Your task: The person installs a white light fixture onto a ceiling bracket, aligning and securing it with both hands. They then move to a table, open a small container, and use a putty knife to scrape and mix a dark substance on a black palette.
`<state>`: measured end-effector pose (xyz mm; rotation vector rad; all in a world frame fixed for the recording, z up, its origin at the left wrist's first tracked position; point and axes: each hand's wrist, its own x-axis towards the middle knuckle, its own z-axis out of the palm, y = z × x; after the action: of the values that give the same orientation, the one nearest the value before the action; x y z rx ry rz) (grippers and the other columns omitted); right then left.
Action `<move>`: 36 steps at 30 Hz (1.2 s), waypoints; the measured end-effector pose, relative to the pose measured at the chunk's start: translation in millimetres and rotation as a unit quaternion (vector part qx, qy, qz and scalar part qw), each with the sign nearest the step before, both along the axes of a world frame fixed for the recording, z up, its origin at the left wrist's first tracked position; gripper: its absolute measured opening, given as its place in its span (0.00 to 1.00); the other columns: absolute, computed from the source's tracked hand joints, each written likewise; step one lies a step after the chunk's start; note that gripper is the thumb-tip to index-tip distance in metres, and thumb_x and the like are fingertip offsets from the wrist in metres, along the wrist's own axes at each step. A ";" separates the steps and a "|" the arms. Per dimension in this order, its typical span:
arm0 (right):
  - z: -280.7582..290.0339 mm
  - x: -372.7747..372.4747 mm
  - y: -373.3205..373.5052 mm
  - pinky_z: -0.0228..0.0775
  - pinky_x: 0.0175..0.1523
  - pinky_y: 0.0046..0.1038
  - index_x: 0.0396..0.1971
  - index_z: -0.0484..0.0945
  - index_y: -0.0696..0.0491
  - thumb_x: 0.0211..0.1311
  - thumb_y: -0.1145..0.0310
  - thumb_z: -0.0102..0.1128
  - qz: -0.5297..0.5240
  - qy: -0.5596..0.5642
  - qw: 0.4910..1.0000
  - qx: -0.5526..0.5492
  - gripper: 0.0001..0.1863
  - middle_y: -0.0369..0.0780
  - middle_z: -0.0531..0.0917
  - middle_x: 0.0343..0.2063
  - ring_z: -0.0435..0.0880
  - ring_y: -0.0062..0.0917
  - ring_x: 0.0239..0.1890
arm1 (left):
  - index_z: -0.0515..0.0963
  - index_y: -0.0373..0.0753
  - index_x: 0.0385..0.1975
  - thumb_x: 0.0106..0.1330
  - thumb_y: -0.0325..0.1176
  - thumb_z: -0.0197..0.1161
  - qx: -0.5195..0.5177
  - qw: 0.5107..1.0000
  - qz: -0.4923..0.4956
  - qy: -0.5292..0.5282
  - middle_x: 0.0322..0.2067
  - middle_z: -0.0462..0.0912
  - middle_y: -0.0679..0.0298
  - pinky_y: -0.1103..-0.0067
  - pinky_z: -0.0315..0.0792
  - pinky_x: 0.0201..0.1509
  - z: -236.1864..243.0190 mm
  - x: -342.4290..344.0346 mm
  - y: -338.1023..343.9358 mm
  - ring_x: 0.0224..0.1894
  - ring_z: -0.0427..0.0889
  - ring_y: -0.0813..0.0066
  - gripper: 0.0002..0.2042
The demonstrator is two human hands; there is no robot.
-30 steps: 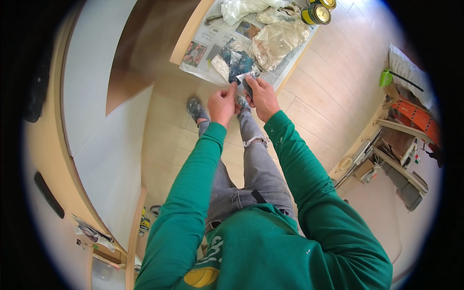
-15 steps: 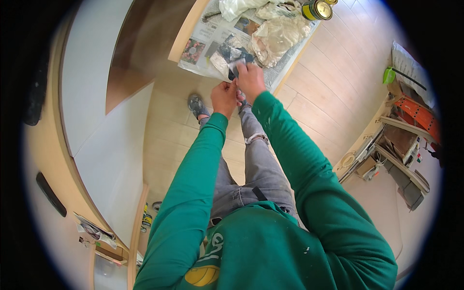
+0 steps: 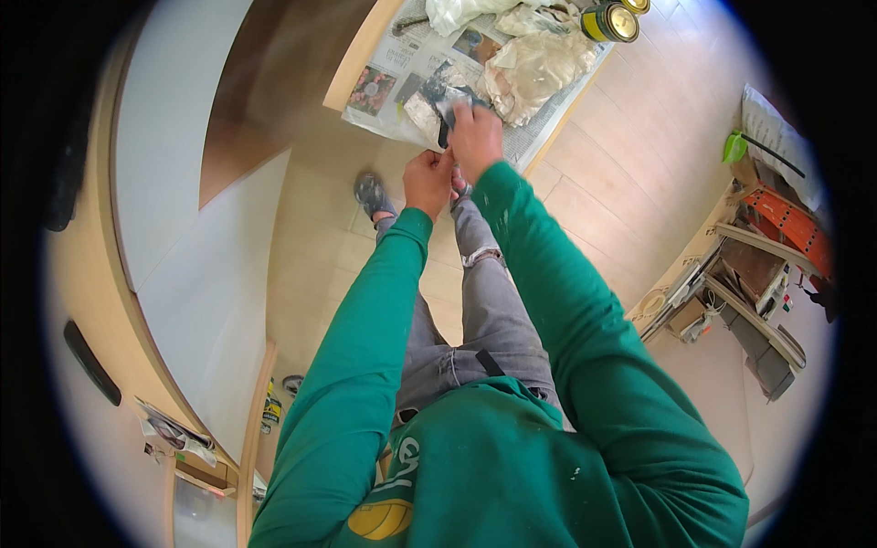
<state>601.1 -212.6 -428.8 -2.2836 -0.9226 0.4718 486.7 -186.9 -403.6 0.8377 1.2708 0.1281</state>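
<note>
Newspaper (image 3: 416, 57), grey-white and printed with colour photographs, is covering a pale surface with a wooden edge (image 3: 356, 59) in front of the person. The bare right hand (image 3: 479, 142), in a green, paint-flecked sleeve (image 3: 539, 242), is leaning over the paper's near edge; its fingers are bending inward and gripping a thin, flat, grey-and-whitish piece (image 3: 449, 108), which is sitting at the fingertips just above the newspaper. The bare left hand (image 3: 427, 185) is hovering just beside the right one, lower and to the left, and its thumb and fingers are curling close together; whether they are pinching anything, I cannot tell. Behind the gripped piece, dark blue and white paint-smeared scraps (image 3: 423, 111) are lying on the newspaper, and a crumpled, off-white, stained sheet (image 3: 539, 71) is spreading beside them. Farther back, a white crumpled bundle (image 3: 457, 13) is resting near the top, while a round yellow-and-dark tin with a gold-coloured lid (image 3: 610, 23) is standing at the right edge. Below the hands, a grey, paint-spattered shoe (image 3: 373, 194) is resting on the pale, plank-patterned floor (image 3: 315, 265).
</note>
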 end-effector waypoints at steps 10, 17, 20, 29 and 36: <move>-0.8 5.4 48.0 0.66 0.22 0.38 0.28 0.81 0.64 0.68 0.60 0.57 -0.268 0.318 0.909 0.002 0.19 0.48 0.80 0.18 0.75 0.34 0.16 | 0.77 0.30 0.29 0.71 0.47 0.67 -0.005 1.000 -0.007 -0.025 0.21 0.82 0.61 0.79 0.74 0.17 -0.2 -1.3 0.3 0.18 0.81 0.77 0.22; 45.5 -3.8 47.2 0.74 0.33 0.43 0.30 0.81 0.67 0.69 0.62 0.55 -0.296 0.420 0.858 -0.028 0.20 0.52 0.83 0.24 0.82 0.37 0.25 | 0.77 0.31 0.27 0.72 0.46 0.66 -0.001 1.000 -0.005 0.003 0.21 0.82 0.62 0.78 0.73 0.16 -4.6 -13.4 0.2 0.19 0.81 0.77 0.21; 16.0 2.6 34.3 0.69 0.23 0.41 0.29 0.81 0.66 0.69 0.63 0.55 -0.309 0.401 0.862 -0.017 0.19 0.48 0.82 0.21 0.79 0.33 0.19 | 0.78 0.32 0.28 0.74 0.46 0.63 0.006 1.000 -0.030 0.004 0.23 0.81 0.63 0.78 0.71 0.17 -2.9 -4.1 3.7 0.19 0.79 0.77 0.21; 17.1 -21.5 19.6 0.72 0.29 0.41 0.35 0.81 0.67 0.69 0.60 0.55 -0.332 0.410 0.850 -0.015 0.20 0.54 0.84 0.26 0.84 0.38 0.25 | 0.78 0.31 0.28 0.70 0.45 0.68 -0.006 1.000 -0.013 0.017 0.22 0.83 0.61 0.78 0.73 0.16 -2.6 -11.9 7.2 0.18 0.82 0.76 0.20; -3.0 1.8 33.6 0.76 0.45 0.45 0.38 0.83 0.69 0.68 0.55 0.52 -0.308 0.323 0.894 -0.028 0.27 0.64 0.84 0.34 0.84 0.59 0.38 | 0.79 0.30 0.28 0.72 0.42 0.65 -0.015 1.000 -0.015 -0.006 0.21 0.82 0.62 0.78 0.72 0.17 -2.4 -7.0 3.6 0.18 0.82 0.76 0.18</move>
<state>602.9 -179.0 -431.8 -2.0839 0.1483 0.8857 479.7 -183.4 -406.0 0.8291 1.2465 0.0898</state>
